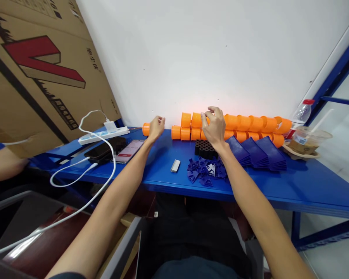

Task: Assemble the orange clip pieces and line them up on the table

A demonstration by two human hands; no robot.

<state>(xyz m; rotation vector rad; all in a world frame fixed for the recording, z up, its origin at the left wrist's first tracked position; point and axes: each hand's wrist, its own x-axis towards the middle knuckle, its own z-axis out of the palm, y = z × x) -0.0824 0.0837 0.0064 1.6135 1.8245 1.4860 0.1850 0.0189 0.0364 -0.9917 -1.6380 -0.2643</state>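
Observation:
My left hand (157, 127) is above the back of the blue table, fingers loosely bent, with nothing visible in it. Just left of it lies a single orange cup-like ring (145, 129); I cannot tell whether they touch. My right hand (215, 126) is in front of a two-high row of orange cup-like pieces (256, 123), thumb and fingers bent but apart. It hides part of the row. Below that hand stand black tubes (204, 148) in a block and a pile of small blue plastic parts (203, 170). Stacks of blue plates (257, 152) lie to the right.
A small white piece (175, 166) lies on the blue table (158, 170). At left are phones (129, 151), a power strip (104, 135) and a white cable (112, 170). A large carton (46, 73) leans there. A bottle (303, 112) and a drink cup (305, 141) stand right.

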